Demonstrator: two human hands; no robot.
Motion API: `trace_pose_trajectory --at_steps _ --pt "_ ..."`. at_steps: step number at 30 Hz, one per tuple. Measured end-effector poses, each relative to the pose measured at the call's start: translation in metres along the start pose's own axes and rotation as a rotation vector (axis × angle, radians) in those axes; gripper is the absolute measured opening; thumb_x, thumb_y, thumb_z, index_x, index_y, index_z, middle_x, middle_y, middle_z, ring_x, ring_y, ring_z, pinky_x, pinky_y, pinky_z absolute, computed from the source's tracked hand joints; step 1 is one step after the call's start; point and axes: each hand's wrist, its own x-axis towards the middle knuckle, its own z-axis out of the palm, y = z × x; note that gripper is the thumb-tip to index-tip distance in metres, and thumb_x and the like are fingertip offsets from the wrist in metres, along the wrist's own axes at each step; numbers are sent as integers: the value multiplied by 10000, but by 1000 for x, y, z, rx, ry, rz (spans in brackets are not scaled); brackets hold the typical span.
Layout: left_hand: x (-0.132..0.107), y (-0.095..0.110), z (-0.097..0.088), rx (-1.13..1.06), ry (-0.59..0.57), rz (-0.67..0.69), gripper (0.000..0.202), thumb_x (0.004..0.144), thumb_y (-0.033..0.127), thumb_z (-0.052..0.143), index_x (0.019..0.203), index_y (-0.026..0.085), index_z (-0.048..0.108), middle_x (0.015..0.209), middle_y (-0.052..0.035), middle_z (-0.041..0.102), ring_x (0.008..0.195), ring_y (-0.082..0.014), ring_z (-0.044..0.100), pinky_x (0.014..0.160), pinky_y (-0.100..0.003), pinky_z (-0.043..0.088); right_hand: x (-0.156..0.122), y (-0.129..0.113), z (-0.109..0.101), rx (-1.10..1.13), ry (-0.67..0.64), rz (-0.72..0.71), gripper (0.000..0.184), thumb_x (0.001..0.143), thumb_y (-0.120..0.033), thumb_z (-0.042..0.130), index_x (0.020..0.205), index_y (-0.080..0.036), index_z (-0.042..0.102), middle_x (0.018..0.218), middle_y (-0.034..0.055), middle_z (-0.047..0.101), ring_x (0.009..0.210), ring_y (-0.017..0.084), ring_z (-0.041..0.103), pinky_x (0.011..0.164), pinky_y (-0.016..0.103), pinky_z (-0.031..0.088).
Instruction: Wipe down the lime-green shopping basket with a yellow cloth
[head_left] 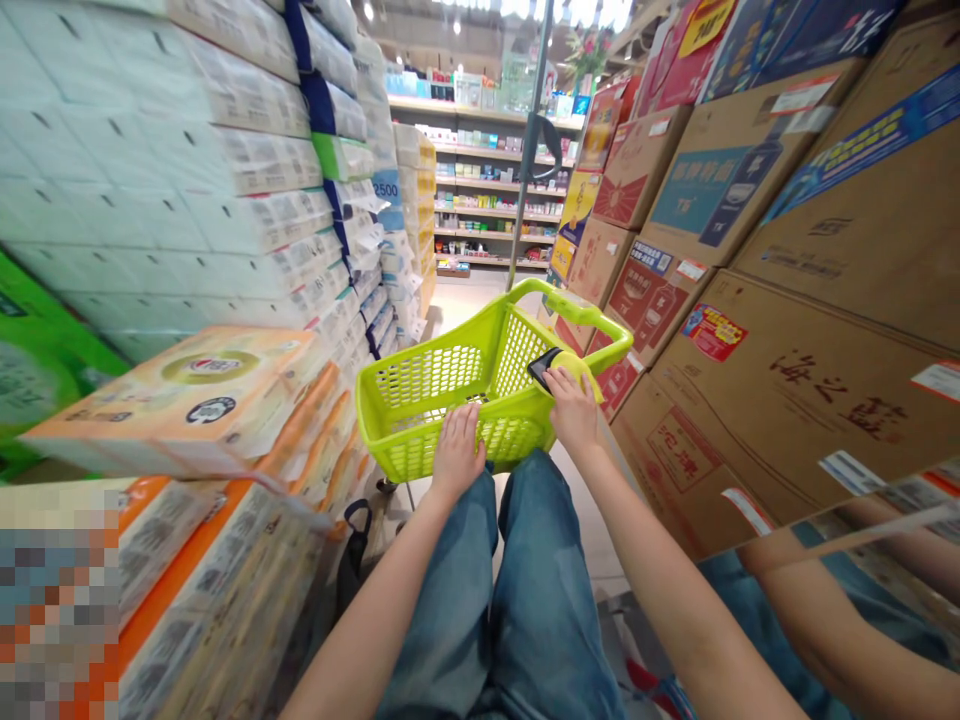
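A lime-green shopping basket cart [420, 375] with perforated walls stands tilted in front of my knees, its handle [592, 318] at the right. My left hand [459, 452] is closed over the near rim, fingertips hooked inside. At the cart's right end, my right hand [576, 408] is closed around a dark flat thing [541, 368]. A rounded yellow piece [571, 368] sits right beside those fingers. Whether that piece belongs to the cart or to the dark thing, I cannot tell. Mesh and a few small marks show on the cart's floor.
Stacked tissue packs [277, 170] rise along the left, with an orange pack [187, 385] lying lower down. Cardboard cartons [810, 370] wall the right side. A thin pole [529, 160] stands before stocked shelves [487, 175]. A black strap [358, 530] hangs near my left leg.
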Motion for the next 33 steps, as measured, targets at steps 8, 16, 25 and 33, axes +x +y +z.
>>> trace_pose_trajectory --at_steps 8,16,25,33 --pt "-1 2 1 50 12 -55 697 860 125 466 1527 122 263 1461 -156 484 1411 -271 395 1203 -491 289 -19 -72 30 86 -53 -29 639 818 -4 414 1426 -175 506 1461 79 541 1420 247 410 1224 509 171" --pt "-4 7 -2 133 -19 -92 742 834 72 438 1542 103 220 1550 -146 395 1459 -271 330 1204 -456 291 -13 -46 20 94 -136 -174 677 801 25 398 1420 -228 505 1472 46 530 1416 185 422 1238 520 99" --pt "-3 11 -3 108 -23 -111 785 823 81 443 1559 100 170 1577 -144 356 1482 -264 286 1221 -460 262 11 -19 10 7 -1 104 665 751 32 423 1370 -170 557 1448 101 550 1410 274 429 1198 600 148" --pt "-4 10 -5 122 -41 -104 795 821 72 421 1566 95 142 1586 -148 338 1486 -253 280 1214 -457 269 -17 -83 37 125 -166 -219 640 819 -1 423 1415 -218 510 1467 59 533 1409 191 432 1232 487 144"
